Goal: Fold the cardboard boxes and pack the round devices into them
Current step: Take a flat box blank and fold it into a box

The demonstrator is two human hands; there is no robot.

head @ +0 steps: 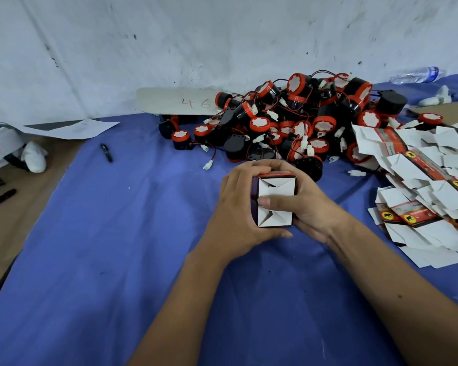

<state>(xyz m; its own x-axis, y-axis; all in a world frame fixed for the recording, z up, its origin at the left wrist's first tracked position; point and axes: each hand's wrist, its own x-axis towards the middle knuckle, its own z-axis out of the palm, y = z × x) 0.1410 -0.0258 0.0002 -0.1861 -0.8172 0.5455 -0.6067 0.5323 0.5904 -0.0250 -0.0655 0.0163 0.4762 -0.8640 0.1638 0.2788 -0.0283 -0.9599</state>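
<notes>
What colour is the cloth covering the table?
Blue cloth, clearest in the head view.

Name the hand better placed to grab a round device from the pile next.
Right, probably. The right hand lies nearer the pile of round devices, just beyond it, while the left hand wraps the box and could hold it alone.

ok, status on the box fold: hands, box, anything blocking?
Left hand and right hand both grip the box. Right thumb presses its white end flaps shut. Round devices piled behind, flat boxes right. Nothing blocking.
</notes>
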